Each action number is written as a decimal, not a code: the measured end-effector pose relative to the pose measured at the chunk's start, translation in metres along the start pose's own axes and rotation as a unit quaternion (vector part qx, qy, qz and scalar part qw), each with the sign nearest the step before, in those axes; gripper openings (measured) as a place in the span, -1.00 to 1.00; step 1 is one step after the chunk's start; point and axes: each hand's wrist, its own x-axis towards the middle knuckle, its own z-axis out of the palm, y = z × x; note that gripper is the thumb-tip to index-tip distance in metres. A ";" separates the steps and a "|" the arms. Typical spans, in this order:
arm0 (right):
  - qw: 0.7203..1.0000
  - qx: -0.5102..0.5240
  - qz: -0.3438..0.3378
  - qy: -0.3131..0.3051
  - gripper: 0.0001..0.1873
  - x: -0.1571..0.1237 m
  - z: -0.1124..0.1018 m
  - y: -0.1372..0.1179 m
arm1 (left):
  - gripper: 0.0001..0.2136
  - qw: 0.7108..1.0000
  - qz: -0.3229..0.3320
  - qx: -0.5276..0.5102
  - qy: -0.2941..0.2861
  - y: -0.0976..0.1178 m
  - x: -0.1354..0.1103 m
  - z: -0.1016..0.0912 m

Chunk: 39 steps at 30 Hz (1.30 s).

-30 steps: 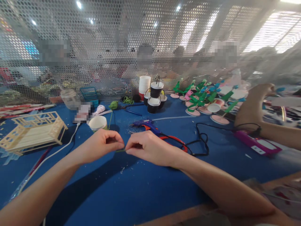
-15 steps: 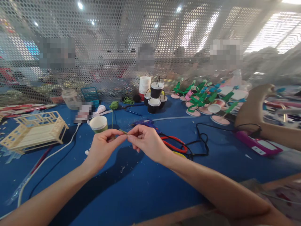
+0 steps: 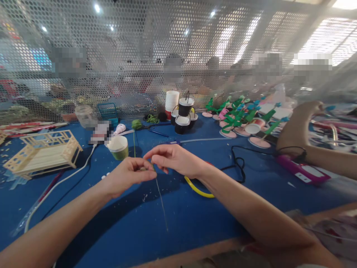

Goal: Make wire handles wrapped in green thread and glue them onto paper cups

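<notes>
My left hand (image 3: 129, 175) and my right hand (image 3: 173, 159) meet above the blue table (image 3: 178, 216). Both pinch a thin wire (image 3: 161, 203) that hangs down from my fingers toward the table's near edge. A green strand (image 3: 134, 143) runs from my left fingers back to a green ball of tape or yarn (image 3: 136, 124). Under my right wrist lie yellow-handled scissors (image 3: 196, 189); a glue gun is mostly hidden behind that hand.
A green paper cup (image 3: 119, 147), a wooden stick model bed (image 3: 41, 152), black mini buckets (image 3: 184, 115), white cups (image 3: 171, 99) and green-and-pink paper flowers (image 3: 240, 117) stand around. Another person's arm (image 3: 309, 141) rests at right by a pink device (image 3: 302, 170). Perforated screen (image 3: 178, 56) behind.
My hands have risen off the table and drawn the wire up, so its free end now hangs down. My right hand has shifted up and now covers the glue gun.
</notes>
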 end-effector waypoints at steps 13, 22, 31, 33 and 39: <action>0.993 -0.109 -0.001 0.052 -0.78 -0.002 0.009 0.013 | -0.80 0.994 -0.042 -0.092 -0.040 -0.006 0.002 0.002; 0.998 0.037 0.030 -0.039 -0.68 -0.003 0.003 0.017 | -0.81 0.991 -0.056 -0.093 -0.081 -0.005 0.001 0.002; 1.000 0.015 0.014 0.015 -0.71 -0.003 0.010 0.021 | -0.76 0.986 -0.060 -0.125 -0.092 -0.008 0.001 0.001; 0.999 0.029 0.025 -0.002 -0.72 -0.004 0.009 0.018 | -0.78 0.987 -0.052 -0.117 -0.096 -0.008 0.000 -0.001; 0.999 -0.034 0.037 -0.016 -0.72 -0.005 0.006 0.008 | -0.79 0.992 -0.058 -0.065 -0.086 -0.004 0.000 -0.004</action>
